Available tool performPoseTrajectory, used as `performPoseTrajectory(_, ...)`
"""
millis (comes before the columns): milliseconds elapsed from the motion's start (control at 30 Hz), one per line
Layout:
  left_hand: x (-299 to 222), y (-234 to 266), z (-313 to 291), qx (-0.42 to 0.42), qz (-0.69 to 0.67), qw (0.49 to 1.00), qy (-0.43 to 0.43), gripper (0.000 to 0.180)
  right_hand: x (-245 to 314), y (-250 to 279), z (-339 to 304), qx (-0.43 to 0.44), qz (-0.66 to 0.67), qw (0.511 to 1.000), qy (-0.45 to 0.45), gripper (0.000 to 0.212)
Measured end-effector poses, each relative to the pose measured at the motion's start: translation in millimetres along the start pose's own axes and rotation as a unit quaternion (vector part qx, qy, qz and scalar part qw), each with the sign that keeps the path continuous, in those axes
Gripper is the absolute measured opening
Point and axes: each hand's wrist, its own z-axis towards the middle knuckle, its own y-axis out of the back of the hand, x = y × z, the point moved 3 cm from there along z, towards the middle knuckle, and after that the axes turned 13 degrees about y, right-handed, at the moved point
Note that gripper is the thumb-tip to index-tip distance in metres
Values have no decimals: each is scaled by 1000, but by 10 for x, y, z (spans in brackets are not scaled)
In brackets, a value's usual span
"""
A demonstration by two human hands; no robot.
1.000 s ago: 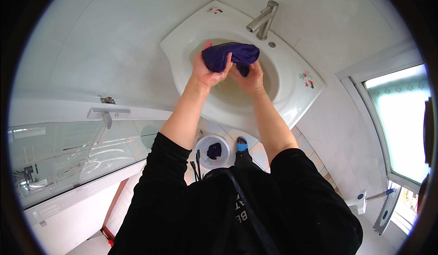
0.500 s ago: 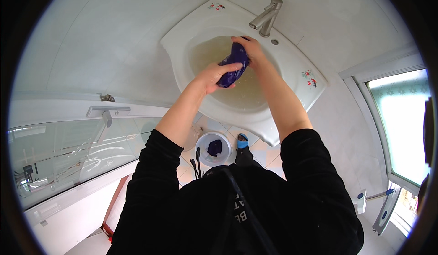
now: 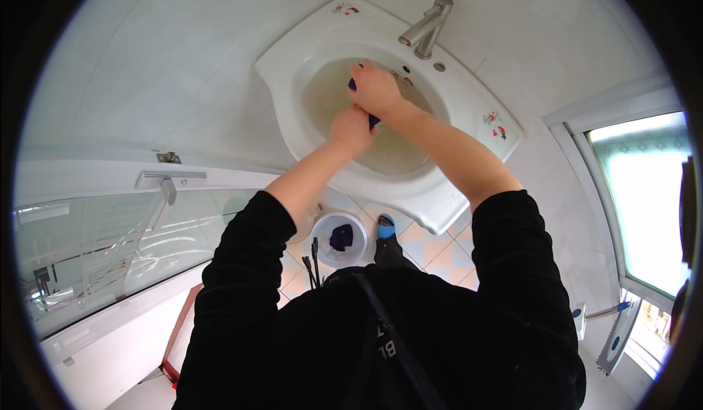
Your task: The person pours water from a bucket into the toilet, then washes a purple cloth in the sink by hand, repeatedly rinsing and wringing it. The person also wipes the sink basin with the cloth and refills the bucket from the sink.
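Note:
Both hands are wrapped round a wet dark purple cloth above the cloudy water in a white sink. My right hand grips its far part, knuckles turned up. Closer to me, my left hand is closed round the near part, almost touching the right. Only small bits of the cloth show past the fingers, so the kind of cloth is hard to tell.
A metal faucet stands at the sink's back right. On the tiled floor is a white bucket with dark purple cloth in it, beside my blue slipper. A glass door lies left, a window right.
My right hand has turned over and come closer to my left. The cloth, a plump bundle before, is now squeezed and mostly covered by my fingers.

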Motion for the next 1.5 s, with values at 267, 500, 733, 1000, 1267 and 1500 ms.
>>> performPoseTrajectory(267,186,429,86,455,-729,510,39,36,615,985,-169,-186,39,857,479,30)
performPoseTrajectory(500,-112,749,-174,384,-682,597,175,41,855,1060,-464,-203,-7,762,615,30)
performPoseTrajectory(733,-101,774,95,168,-830,525,87,19,397,890,-485,-388,493,760,-172,19)
performPoseTrajectory(1000,-595,865,-270,-178,-364,879,-252,20,-138,-47,-545,-41,884,411,-217,29)
performPoseTrajectory(1267,-787,634,-457,-147,-166,837,-500,24,-2,438,-281,240,685,659,-198,32)
performPoseTrajectory(1500,-778,171,-480,-89,35,839,-535,10,36,268,-230,335,437,833,-50,14)
